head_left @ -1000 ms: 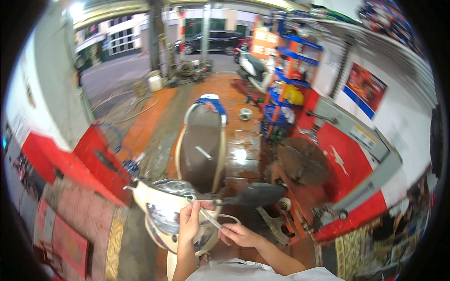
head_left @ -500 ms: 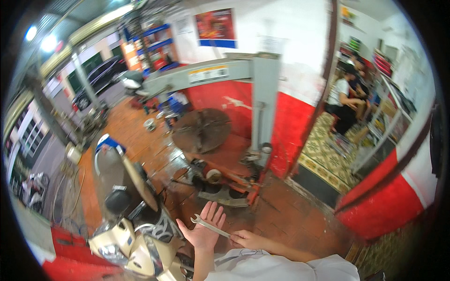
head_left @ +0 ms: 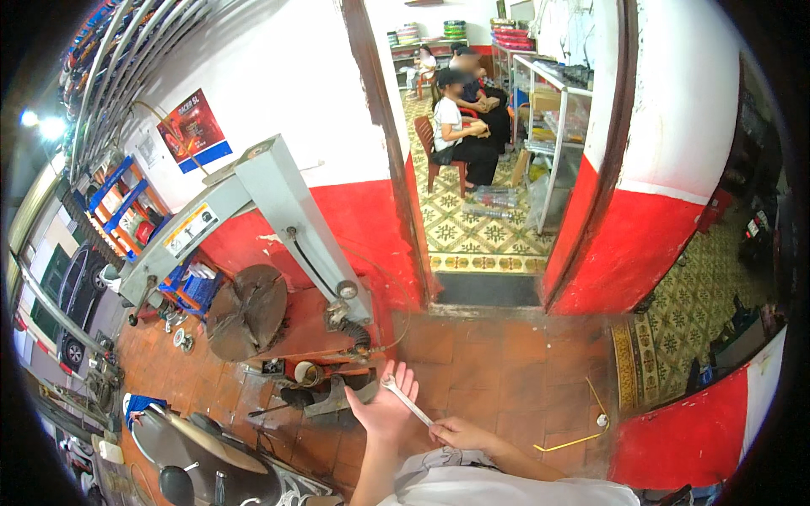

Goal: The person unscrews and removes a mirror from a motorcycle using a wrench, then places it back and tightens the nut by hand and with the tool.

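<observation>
A metal open-end wrench slants across the lower middle of the view. My right hand is closed around its near end. Palm up and fingers spread, my left hand lies under the far end; the jaw is over its fingers. Whether the jaw presses on the skin is hard to tell. Beyond the left hand is a tire changer, with a grey column and a round, dark turntable. A parked scooter stands at the lower left.
A doorway with a dark sill opens ahead; inside, several people sit beside a glass display case. A thin bent yellow strip lies on the tiled floor. Red-and-white walls border the right side. Blue shelving stands far left.
My view has swung to the right, bringing the doorway to the middle and sliding the tire changer and scooter leftward. Both hands keep nearly the same pose with the wrench.
</observation>
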